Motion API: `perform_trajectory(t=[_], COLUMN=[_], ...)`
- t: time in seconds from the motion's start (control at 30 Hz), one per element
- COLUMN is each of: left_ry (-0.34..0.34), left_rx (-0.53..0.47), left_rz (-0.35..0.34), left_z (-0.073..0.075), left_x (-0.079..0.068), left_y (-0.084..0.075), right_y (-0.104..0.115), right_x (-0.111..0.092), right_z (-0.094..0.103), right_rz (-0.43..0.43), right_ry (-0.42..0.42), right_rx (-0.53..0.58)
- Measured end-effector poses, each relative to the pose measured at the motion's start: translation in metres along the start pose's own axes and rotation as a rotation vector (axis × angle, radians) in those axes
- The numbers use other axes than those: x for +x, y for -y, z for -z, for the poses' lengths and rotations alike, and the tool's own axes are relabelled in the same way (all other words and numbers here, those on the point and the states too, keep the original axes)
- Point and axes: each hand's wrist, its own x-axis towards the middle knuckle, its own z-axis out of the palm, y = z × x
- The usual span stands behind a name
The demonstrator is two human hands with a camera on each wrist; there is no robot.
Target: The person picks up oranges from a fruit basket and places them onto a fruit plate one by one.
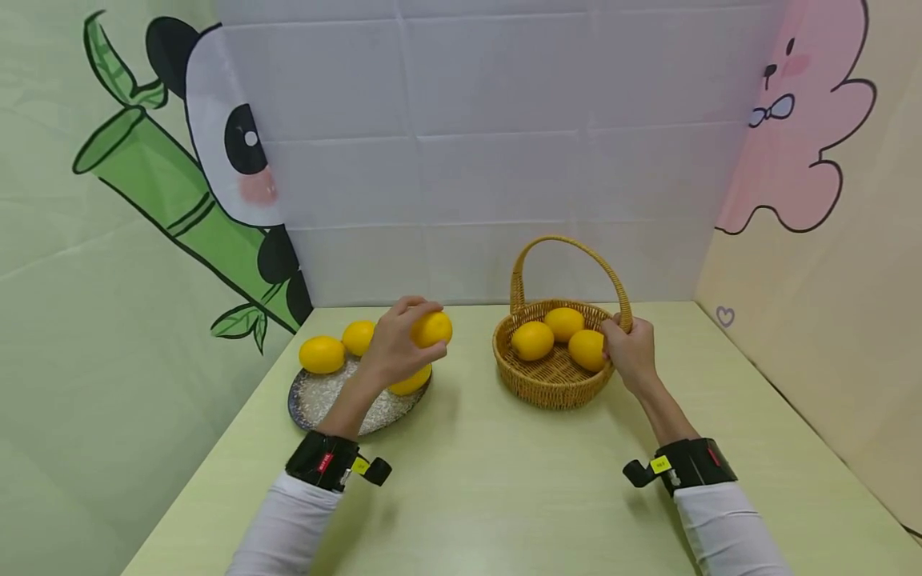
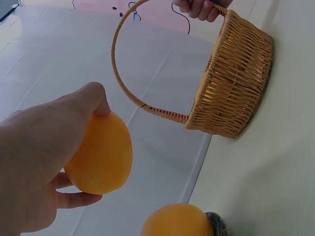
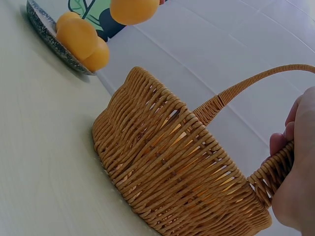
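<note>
My left hand (image 1: 392,344) holds a yellow lemon (image 1: 434,329) between thumb and fingers, raised above the right side of a speckled plate (image 1: 311,404). In the left wrist view the held lemon (image 2: 103,155) hangs off to one side of the basket. My right hand (image 1: 631,352) grips the lower right end of the handle on a round wicker basket (image 1: 551,394). Inside the basket lie three lemons (image 1: 532,341). The right wrist view shows the fingers curled round the woven handle (image 3: 276,169).
On the plate are more lemons: one at the left rim (image 1: 322,354), one at the back (image 1: 358,337) and one at the right (image 1: 411,381), partly hidden by my left hand. A pale curtain (image 1: 475,160) stands behind the light table (image 1: 490,496).
</note>
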Motion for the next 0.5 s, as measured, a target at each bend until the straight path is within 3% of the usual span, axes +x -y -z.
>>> perform_trajectory(t=[0.5], left_ry=[-0.021], left_rx=[0.046], left_rz=[0.145], left_z=[0.059], left_x=[-0.042], left_y=[0.049], right_y=[0.004], right_x=[-0.006], right_z=[-0.012], right_rz=[0.006], right_ry=[-0.017], right_rx=[-0.028])
